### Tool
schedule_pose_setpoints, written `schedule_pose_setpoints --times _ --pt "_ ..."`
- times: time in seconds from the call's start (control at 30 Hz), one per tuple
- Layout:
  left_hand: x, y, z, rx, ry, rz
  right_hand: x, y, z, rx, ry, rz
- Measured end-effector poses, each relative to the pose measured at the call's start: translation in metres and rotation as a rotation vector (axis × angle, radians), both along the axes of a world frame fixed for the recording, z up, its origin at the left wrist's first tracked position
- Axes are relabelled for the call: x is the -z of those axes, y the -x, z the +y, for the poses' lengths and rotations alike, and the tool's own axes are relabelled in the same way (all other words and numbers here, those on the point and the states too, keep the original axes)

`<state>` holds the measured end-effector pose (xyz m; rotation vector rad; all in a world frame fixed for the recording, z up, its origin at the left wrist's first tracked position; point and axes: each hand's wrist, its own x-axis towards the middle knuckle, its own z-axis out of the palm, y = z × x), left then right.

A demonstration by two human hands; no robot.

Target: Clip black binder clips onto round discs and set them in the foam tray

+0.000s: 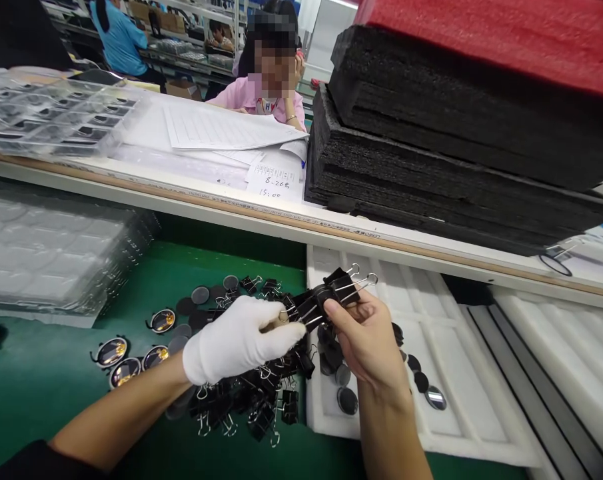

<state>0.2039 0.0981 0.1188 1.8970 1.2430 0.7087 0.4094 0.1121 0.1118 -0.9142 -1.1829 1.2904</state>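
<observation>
My left hand (244, 337), in a white glove, pinches the wire handle of a black binder clip at the left end of a clipped black piece (322, 293). Bare, my right hand (368, 333) grips the same piece from the right, thumb on top. Black binder clips with silver wire handles sit at both ends of it. Below my hands lies a heap of binder clips (261, 400) on the green mat (181, 453). Dark round discs (200, 295) lie behind my left hand. More discs, one of them shiny (436, 398), rest on the white foam tray (461, 373).
Round parts with orange reflections (112, 351) lie left. Clear plastic trays (46, 253) are stacked at far left. A shelf edge (206, 208) crosses ahead, bearing papers (216, 128) and black foam blocks (431, 153) under red foam (506, 40). A person in pink (236, 93) sits beyond.
</observation>
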Motion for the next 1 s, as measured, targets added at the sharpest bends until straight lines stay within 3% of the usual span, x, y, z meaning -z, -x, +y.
schedule_pose_setpoints --times 0.13,0.23,0.3,0.33,0.43,0.6,0.7,0.8,0.87,1.0 --pt "0.0 0.005 0.005 0.113 0.127 -0.1 0.001 -0.002 0.002 -0.005 -0.068 0.008" --pt "-0.001 0.004 0.007 0.192 0.545 -0.38 -0.003 -0.006 0.0 -0.119 -0.314 -0.087" --pt "-0.003 0.003 0.007 0.183 0.717 -0.503 -0.009 -0.009 -0.003 -0.211 -0.434 -0.227" --pt "-0.005 0.003 0.007 0.16 0.698 -0.523 -0.012 -0.011 -0.003 -0.231 -0.445 -0.301" --pt "-0.012 0.009 0.007 0.067 0.434 -0.442 -0.019 -0.019 0.0 -0.247 -0.307 -0.386" --pt "-0.022 0.023 0.007 0.038 0.162 -0.146 -0.02 -0.027 0.008 -0.285 -0.036 -0.157" --pt "-0.019 0.026 0.008 0.044 0.037 -0.033 -0.022 -0.022 0.002 -0.302 -0.11 -0.339" --pt "-0.013 0.026 0.011 0.06 -0.042 0.03 -0.022 -0.008 -0.005 -0.201 -0.143 -0.616" --pt "-0.008 0.025 0.012 0.077 -0.053 0.05 -0.02 0.002 -0.007 -0.149 -0.13 -0.666" --pt "-0.002 0.02 0.01 0.091 -0.082 0.14 -0.015 0.004 -0.009 -0.182 -0.169 -0.69"
